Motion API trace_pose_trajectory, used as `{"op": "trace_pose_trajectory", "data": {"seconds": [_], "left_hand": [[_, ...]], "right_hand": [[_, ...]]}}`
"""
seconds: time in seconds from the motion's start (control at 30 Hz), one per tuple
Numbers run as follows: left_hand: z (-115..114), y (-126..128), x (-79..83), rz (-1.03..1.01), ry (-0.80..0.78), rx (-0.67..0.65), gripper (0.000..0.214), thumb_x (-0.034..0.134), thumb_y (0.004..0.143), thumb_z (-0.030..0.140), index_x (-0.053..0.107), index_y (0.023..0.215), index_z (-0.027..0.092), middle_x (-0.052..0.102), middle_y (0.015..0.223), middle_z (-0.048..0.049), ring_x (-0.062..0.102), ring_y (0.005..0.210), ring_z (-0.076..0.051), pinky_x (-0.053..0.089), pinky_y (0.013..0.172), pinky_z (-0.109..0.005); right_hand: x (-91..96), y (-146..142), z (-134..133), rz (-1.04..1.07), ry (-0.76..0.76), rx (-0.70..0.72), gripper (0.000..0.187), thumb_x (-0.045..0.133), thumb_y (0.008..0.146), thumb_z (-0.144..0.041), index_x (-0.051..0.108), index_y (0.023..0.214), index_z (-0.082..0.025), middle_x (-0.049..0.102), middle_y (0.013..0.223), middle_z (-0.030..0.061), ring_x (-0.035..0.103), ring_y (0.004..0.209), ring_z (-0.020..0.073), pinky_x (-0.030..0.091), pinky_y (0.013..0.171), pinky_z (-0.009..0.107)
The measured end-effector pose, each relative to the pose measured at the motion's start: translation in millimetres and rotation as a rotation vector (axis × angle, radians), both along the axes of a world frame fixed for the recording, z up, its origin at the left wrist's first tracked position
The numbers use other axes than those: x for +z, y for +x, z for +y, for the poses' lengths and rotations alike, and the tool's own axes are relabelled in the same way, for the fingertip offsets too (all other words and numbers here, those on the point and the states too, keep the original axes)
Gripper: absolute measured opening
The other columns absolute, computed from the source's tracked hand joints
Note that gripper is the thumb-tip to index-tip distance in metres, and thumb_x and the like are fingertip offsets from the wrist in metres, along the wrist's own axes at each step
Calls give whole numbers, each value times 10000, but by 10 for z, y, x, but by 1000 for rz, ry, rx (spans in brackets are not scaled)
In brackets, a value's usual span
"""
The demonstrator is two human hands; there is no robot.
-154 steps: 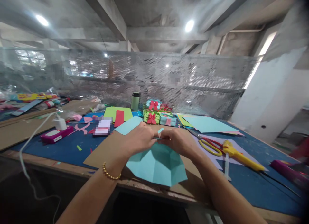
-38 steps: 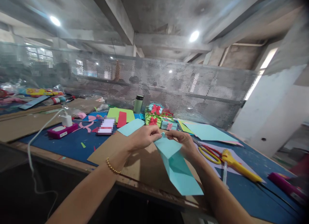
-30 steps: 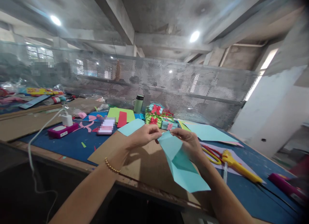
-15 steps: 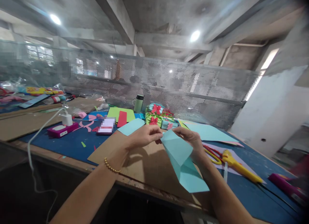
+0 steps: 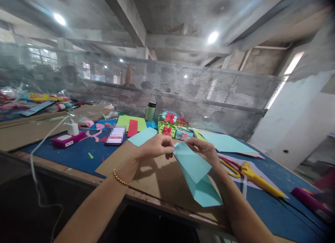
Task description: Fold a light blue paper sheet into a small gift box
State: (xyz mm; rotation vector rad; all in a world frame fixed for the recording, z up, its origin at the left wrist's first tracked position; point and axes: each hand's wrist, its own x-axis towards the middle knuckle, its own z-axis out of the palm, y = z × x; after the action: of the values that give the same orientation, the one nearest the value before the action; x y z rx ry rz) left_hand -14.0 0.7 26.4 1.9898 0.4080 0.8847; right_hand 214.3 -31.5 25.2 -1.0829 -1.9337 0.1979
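Observation:
A light blue folded paper [image 5: 193,161] is held up over a brown cardboard sheet [image 5: 154,182], its open lower end spreading toward me. My left hand [image 5: 157,146] is closed, thumb and fingers pinching the paper's upper left corner. My right hand [image 5: 204,150] pinches the upper edge on the other side, and some of its fingers are hidden behind the paper. Another light blue piece of paper [image 5: 142,136] lies flat just beyond my left hand. Behind both hands stand several small paper boxes [image 5: 167,126] with red and pink bows.
Right of my hands lie a yellow glue gun [image 5: 261,182] with its cord and scissors [image 5: 231,168]. A purple power strip [image 5: 68,140] with a white cable, a phone [image 5: 115,135], a red paper [image 5: 132,128] and a green bottle [image 5: 150,111] stand or lie left. Blue paper sheets [image 5: 230,143] lie back right.
The folded paper has tilted slightly, its lower end shifting a little left and up. My right fingers have moved slightly left along its upper edge. My left hand still pinches the corner.

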Motion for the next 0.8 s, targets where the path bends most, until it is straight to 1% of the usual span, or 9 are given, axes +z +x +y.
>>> {"op": "trace_pose_trajectory", "data": {"seconds": [0.1, 0.23, 0.37, 0.47, 0.57, 0.7, 0.8], "left_hand": [[7, -10, 0, 20, 19, 2, 151, 619, 852, 231, 587, 748, 126, 634, 635, -16, 611, 583, -111, 466, 573, -237], [22, -10, -9, 6, 6, -21, 178, 610, 869, 263, 579, 756, 128, 622, 635, -11, 596, 574, -106, 461, 563, -236], [27, 2, -13, 27, 13, -11, 178, 602, 880, 283, 592, 790, 129, 628, 679, -15, 601, 601, -107, 465, 596, -244], [42, 14, -23, 40, 83, 49, 215, 601, 888, 334, 607, 799, 138, 629, 718, -13, 594, 635, -107, 447, 609, -240], [75, 24, -50, 31, 160, 102, 244, 593, 893, 345, 605, 754, 145, 616, 701, -9, 573, 655, -113, 429, 618, -240], [99, 25, -75, 59, 220, 140, 251, 552, 917, 330, 607, 753, 149, 625, 713, -17, 565, 669, -122, 427, 641, -249], [76, 14, -60, 87, 244, 148, 268, 527, 935, 350, 596, 765, 155, 624, 706, -12, 575, 675, -126, 424, 649, -247]], "right_hand": [[-16, -8, -1, 16, -4, -1, 199, 603, 873, -354, 692, 809, -188, 630, 711, 3, 552, 678, 157, 422, 625, 250], [-30, -11, 8, 49, 6, 24, 197, 596, 876, -347, 688, 821, -181, 634, 726, 10, 559, 683, 160, 432, 629, 250], [-8, -17, 0, 15, 20, 5, 208, 582, 882, -340, 692, 817, -176, 638, 719, 12, 559, 670, 158, 428, 619, 246], [16, -21, -11, -61, 19, -11, 210, 567, 889, -332, 692, 814, -181, 643, 721, 9, 564, 675, 159, 429, 635, 249], [19, -21, -18, -111, 12, -23, 208, 561, 886, -332, 693, 811, -191, 653, 731, 8, 570, 674, 160, 433, 643, 253], [12, -35, -50, -82, 14, -41, 183, 580, 852, -326, 707, 831, -196, 644, 702, 9, 562, 649, 162, 424, 595, 247], [16, -54, -93, -64, 8, -39, 167, 606, 820, -322, 715, 836, -197, 645, 693, 9, 565, 646, 166, 421, 578, 244]]}}
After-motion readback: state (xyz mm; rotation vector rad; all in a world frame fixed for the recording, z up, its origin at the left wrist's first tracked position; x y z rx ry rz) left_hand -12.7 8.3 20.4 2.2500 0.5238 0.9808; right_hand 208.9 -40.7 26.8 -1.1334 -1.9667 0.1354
